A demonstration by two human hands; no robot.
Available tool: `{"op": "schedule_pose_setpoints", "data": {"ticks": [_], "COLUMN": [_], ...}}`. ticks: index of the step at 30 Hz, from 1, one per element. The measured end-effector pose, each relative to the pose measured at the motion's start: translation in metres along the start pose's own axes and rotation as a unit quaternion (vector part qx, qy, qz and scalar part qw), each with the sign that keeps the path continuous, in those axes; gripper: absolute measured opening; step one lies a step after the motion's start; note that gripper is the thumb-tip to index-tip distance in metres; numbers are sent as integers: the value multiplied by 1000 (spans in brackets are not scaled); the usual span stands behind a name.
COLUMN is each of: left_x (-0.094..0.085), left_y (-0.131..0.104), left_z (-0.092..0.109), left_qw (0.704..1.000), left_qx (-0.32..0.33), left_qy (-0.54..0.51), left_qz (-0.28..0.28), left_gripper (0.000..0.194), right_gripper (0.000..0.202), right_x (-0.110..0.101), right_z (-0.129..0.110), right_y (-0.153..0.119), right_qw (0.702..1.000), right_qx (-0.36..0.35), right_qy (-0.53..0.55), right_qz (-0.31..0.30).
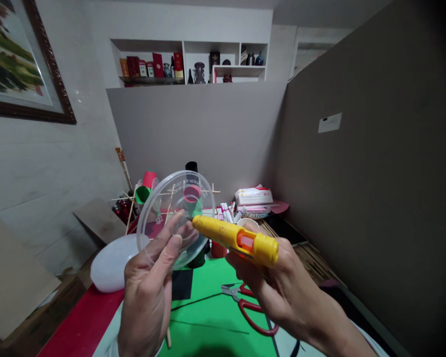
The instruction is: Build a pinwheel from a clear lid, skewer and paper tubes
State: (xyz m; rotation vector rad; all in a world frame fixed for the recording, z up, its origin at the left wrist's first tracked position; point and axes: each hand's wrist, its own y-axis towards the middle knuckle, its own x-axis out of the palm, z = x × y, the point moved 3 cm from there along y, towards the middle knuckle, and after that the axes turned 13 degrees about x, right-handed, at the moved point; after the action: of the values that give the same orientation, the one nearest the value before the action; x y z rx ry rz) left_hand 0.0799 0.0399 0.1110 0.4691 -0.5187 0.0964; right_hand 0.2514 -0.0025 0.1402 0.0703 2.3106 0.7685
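Observation:
A clear round plastic lid (182, 248) with embossed lettering is tilted up in my left hand (150, 285), thumb on the near face and fingers behind it. My right hand (282, 292) is wrapped round a yellow glue gun (234, 238). The gun's nozzle points left at the lid, close to its middle; whether it touches the plastic I cannot tell. Below my right hand, red-handled scissors (250, 312) lie partly open on a green sheet (208, 317).
A white rounded object (111, 263) lies at the left. Behind the lid stand coloured tubes (149, 179) and thin wooden sticks. Markers (226, 212) and a tissue pack (254, 195) are at the back. A grey partition (357, 163) rises on the right.

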Motion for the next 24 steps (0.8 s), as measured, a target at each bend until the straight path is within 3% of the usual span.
{"op": "schedule_pose_setpoints", "data": {"ticks": [9, 24], "left_x": [1, 2], "left_y": [0, 1], "left_z": [-1, 0], "left_qw": [1000, 1000], "left_qx": [2, -8], "left_qy": [4, 9], "left_qz": [5, 5], "left_gripper": [29, 31], "right_gripper": [18, 21], "right_x": [3, 0], "right_z": [0, 1], "right_y": [0, 2], "right_qw": [998, 999], "right_qx": [35, 13], "right_qy": [47, 5], "right_qz": [-20, -29]}}
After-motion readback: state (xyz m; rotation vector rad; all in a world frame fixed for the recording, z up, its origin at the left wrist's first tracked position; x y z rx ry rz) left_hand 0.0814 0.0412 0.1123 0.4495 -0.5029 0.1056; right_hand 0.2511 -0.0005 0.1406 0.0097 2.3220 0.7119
